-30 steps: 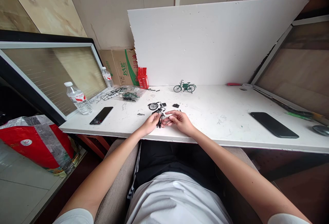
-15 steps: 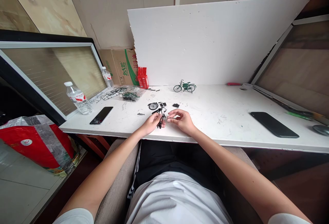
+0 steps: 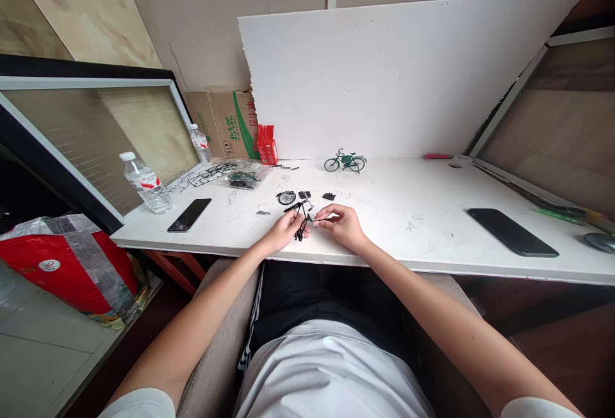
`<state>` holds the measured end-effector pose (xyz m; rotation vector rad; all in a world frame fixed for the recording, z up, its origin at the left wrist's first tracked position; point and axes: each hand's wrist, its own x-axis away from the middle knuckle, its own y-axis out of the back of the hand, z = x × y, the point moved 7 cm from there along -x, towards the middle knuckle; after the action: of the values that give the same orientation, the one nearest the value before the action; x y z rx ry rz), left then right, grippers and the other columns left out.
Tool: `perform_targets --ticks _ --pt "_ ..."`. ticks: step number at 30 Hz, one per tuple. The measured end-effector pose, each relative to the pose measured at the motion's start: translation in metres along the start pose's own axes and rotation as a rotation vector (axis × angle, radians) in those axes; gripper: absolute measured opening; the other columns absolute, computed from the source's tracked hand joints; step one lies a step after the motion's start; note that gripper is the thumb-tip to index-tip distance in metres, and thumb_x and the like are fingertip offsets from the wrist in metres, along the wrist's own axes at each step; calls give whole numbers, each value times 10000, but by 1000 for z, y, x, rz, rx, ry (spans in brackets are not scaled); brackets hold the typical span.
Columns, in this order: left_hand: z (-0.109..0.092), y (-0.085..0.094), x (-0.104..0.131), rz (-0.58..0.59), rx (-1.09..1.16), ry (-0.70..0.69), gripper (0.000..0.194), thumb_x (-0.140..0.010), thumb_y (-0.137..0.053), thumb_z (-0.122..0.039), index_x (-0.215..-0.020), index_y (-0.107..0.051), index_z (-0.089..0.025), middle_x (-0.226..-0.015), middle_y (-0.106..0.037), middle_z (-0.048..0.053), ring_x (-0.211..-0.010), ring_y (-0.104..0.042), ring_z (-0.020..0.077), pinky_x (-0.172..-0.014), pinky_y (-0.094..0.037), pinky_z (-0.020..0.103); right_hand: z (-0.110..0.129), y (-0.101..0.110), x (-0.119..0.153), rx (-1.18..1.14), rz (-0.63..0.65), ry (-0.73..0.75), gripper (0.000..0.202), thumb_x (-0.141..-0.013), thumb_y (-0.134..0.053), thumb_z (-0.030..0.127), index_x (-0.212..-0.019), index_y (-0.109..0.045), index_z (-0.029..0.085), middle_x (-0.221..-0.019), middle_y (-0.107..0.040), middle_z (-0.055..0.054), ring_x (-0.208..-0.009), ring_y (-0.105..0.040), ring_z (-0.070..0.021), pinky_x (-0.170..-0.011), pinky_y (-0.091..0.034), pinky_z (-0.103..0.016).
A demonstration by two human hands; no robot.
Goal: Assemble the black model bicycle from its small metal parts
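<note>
My left hand (image 3: 282,232) grips a small black bicycle frame (image 3: 302,223) above the table's front edge. Close on its right, my right hand (image 3: 342,225) is closed in a pinch, with a thin dark piece between thumb and forefinger that is too small to name. Just beyond the hands lie a black spoked wheel (image 3: 287,198), a small black block (image 3: 304,194) and another black part (image 3: 329,196). Farther back a finished green model bicycle (image 3: 344,161) stands upright.
On the left are a black phone (image 3: 189,215), a water bottle (image 3: 148,184), a plastic bag of parts (image 3: 243,176) and a red box (image 3: 267,144). A large black phone (image 3: 513,232) lies on the right of the white table (image 3: 398,213).
The black frame has tilted slightly in my left hand, uncovering more of the small block behind it. My right hand has shifted very slightly to the right.
</note>
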<state>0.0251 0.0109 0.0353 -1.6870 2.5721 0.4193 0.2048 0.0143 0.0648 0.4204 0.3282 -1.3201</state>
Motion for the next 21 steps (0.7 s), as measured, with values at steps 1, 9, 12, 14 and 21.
perform_targets --ticks 1,9,12,14,21 --pt "1 0 0 1 1 2 491 -995 -502 -666 -1019 -564 -179 -954 -727 78 -876 -718 216 -877 -543 377 0 0 0 4 1 -2 349 -719 -922 489 -844 -761 207 -916 -766 -84 -889 -726 -255 -795 -610 -384" --pt "-1 1 -1 -6 7 -23 480 -997 -501 -663 -991 -577 -189 -939 -724 72 -865 -703 222 -866 -535 368 1 0 0 21 -5 -4 340 -726 -921 486 -859 -773 211 -901 -773 -83 -873 -727 -257 -783 -588 -382" --pt "-3 0 -1 -14 9 -35 492 -994 -499 -671 -962 -590 -188 -895 -715 64 -848 -689 221 -870 -526 365 -1 0 0 20 0 -19 353 -727 -916 504 -868 -778 212 -889 -778 -83 -844 -726 -253 -759 -579 -376" --pt "-4 1 0 -24 27 -31 501 -979 -517 -683 -945 -596 -190 -870 -711 59 -837 -683 222 -864 -520 361 -1 0 1 10 9 -25 356 -733 -908 514 -866 -778 210 -885 -780 -83 -824 -724 -248 -740 -575 -369" --pt "-3 1 -1 -17 1 -27 497 -997 -483 -676 -966 -587 -191 -897 -716 69 -851 -689 228 -863 -528 367 1 -1 0 -4 11 -20 334 -740 -909 491 -852 -771 208 -860 -771 -75 -797 -711 -235 -726 -564 -360"
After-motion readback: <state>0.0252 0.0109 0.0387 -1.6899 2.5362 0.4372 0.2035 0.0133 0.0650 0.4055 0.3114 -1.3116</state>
